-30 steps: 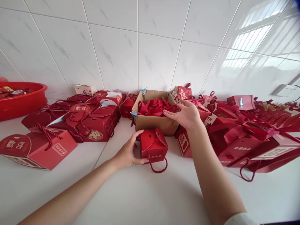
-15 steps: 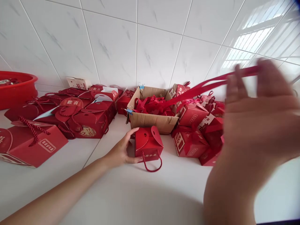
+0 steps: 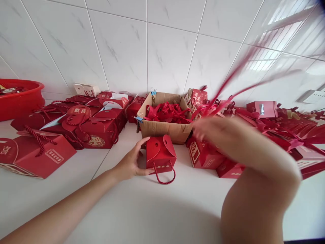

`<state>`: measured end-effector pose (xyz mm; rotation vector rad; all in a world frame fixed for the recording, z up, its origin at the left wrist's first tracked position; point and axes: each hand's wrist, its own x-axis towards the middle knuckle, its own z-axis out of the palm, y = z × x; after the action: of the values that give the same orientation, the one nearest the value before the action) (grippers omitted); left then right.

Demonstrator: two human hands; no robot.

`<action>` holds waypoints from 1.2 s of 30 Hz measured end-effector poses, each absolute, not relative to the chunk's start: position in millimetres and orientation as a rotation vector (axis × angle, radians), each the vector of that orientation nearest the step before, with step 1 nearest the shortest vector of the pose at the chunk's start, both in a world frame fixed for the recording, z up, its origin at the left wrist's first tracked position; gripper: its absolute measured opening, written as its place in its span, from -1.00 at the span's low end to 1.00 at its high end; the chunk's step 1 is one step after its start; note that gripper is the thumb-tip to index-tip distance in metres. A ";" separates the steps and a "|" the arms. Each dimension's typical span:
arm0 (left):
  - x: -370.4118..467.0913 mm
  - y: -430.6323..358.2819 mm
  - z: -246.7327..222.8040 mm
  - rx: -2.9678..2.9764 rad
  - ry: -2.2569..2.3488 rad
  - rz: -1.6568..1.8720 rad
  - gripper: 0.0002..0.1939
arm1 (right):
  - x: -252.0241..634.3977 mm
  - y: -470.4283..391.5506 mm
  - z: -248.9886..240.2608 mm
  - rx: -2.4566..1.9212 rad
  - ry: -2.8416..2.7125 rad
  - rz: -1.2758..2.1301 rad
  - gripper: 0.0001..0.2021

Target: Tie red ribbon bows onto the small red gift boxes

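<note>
My left hand (image 3: 132, 159) is closed around the left side of a small red gift box (image 3: 161, 154), thumb at the front and fingers behind. The box stands upright on the white surface, its two rounded top flaps folded together and a twisted rope handle (image 3: 165, 183) hanging down in front. Blurred by motion, my right hand (image 3: 207, 128) is to the right of the box, by the corner of the carton. It grips a red ribbon (image 3: 236, 73) whose two tails sweep up to the right; the fingertips are smeared.
An open cardboard carton (image 3: 167, 131) full of red ribbons, with blue binder clips (image 3: 139, 119), stands behind the box. Red boxes with rope handles (image 3: 93, 130) crowd the left. Ribbon-tied boxes (image 3: 205, 154) line the right. A red basin (image 3: 22, 101) sits far left before the tiled wall.
My right hand has swung down and left from the upper right, and the ribbon is out of the carton, its tails trailing in the air. My left hand stays on the gift box.
</note>
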<state>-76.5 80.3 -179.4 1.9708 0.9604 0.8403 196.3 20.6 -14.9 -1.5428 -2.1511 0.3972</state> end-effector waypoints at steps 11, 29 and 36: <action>-76.3 80.2 -179.5 1.996 0.953 0.849 0.03 | 193.5 17.6 -7.7 -1.566 -2.425 0.357 -0.75; -74.0 75.3 -178.9 1.968 0.971 0.853 0.02 | 198.8 40.8 -19.2 -1.566 -2.420 0.569 -0.78; -70.8 73.4 -178.2 1.915 1.009 0.883 0.04 | 184.0 81.2 -42.9 -1.692 -2.191 0.463 -0.81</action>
<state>-70.8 73.4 -178.2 1.9153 1.0090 0.8830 184.0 81.2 -42.9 -1.6918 -2.1912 0.4629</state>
